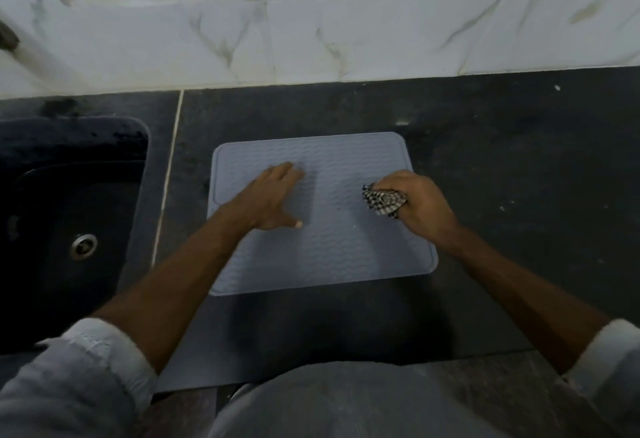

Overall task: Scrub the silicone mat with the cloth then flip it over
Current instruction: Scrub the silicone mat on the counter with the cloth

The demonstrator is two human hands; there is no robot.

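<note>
A grey-blue ribbed silicone mat (332, 257) lies flat on the dark countertop, ribbed side up. My left hand (273, 200) rests palm down on the mat's left half, fingers spread, holding nothing. My right hand (417, 203) is on the mat's right edge, closed around a bunched black-and-white checked cloth (382, 200). The cloth sticks out to the left of the fist and touches the mat.
A dark sink (65, 216) with a metal drain (84, 246) is set into the counter at the left. A white marble-patterned tiled wall (311, 35) runs along the back. The dark countertop (519, 167) extends to the right; its front edge is near my body.
</note>
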